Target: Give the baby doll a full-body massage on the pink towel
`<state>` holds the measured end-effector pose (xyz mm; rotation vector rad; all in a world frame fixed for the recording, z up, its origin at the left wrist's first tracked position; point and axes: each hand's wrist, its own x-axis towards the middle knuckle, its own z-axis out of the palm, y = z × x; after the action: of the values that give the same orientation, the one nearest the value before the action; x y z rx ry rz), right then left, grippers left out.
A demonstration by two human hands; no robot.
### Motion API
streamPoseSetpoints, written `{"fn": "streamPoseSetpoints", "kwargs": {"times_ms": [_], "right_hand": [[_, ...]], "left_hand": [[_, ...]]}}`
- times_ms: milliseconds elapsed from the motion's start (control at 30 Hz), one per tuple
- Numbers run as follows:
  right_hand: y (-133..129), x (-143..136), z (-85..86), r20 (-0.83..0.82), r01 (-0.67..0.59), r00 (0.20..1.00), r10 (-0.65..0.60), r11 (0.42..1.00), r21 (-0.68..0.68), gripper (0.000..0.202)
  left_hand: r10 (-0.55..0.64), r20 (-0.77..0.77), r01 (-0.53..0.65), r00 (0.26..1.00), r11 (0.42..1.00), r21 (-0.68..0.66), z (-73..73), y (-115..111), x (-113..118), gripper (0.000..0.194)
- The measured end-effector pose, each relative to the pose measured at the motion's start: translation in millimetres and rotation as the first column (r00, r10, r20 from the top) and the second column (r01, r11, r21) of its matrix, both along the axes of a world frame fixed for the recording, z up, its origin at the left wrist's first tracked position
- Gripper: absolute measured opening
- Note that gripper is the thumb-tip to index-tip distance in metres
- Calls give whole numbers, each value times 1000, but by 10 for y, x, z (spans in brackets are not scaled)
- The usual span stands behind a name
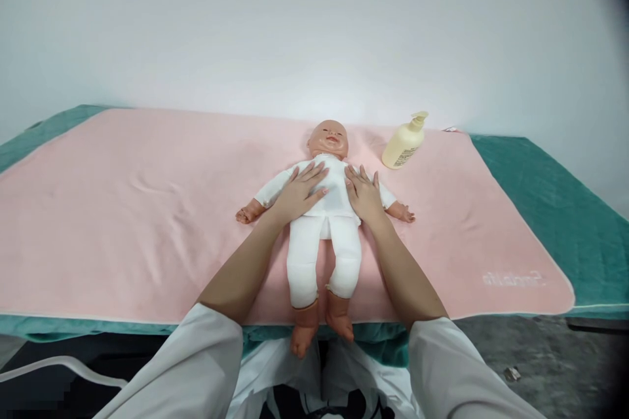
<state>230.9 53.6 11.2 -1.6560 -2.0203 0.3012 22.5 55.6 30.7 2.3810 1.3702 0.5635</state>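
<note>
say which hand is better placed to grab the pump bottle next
Right, likely: the right hand rests on the baby doll, nearer the pump bottle; the left hand lies farther away.

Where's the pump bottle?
Head view, right of centre: the pump bottle is on the pink mat, beyond the right hand, right of the doll's head.

The left forearm (240, 268) slants up from the lower left and the right forearm (405, 268) from the lower right, both bare. Near mid-frame, the left hand (299, 196) lies flat, palm down, thumb spread, fingers toward upper right; the right hand (362, 198), apart from it, lies palm down, fingers pointing upward.
</note>
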Motion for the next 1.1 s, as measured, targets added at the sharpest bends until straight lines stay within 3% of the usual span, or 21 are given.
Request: {"fn": "streamPoseSetpoints", "kwargs": {"times_ms": [133,233,367,467,600,667,733,967,1100], "right_hand": [[-4,-4,1,-12,1,1000,-1,1000,2,53],[3,-7,-8,-12,0,1000,0,1000,-6,53],[2,14,8,-71,0,997,0,1000,6,52],[-51,37,75,-223,-140,962,161,984,108,53],[-177,-4,182,-360,-511,747,559,829,226,44],[-221,-52,207,-401,-625,652,644,755,197,40],[-233,-91,210,-422,-681,616,666,719,141,39],[-128,-68,147,-336,-706,649,682,705,66,39],[-47,-33,89,-290,-642,725,625,765,46,42]], "left_hand": [[298,-67,-294,952,953,72,-43,-11,9,57],[398,-93,-385,913,914,130,-52,-29,8,55],[406,-95,-391,909,909,146,-55,-36,4,56],[399,-101,-384,911,912,142,-50,-37,4,57],[394,-105,-378,913,914,147,-36,-46,5,57],[393,-109,-376,913,915,145,-31,-52,5,57],[391,-113,-374,913,916,148,-29,-57,5,57],[392,-127,-374,911,916,147,-32,-65,19,56],[394,-134,-372,909,914,163,-47,-61,23,56]]}}
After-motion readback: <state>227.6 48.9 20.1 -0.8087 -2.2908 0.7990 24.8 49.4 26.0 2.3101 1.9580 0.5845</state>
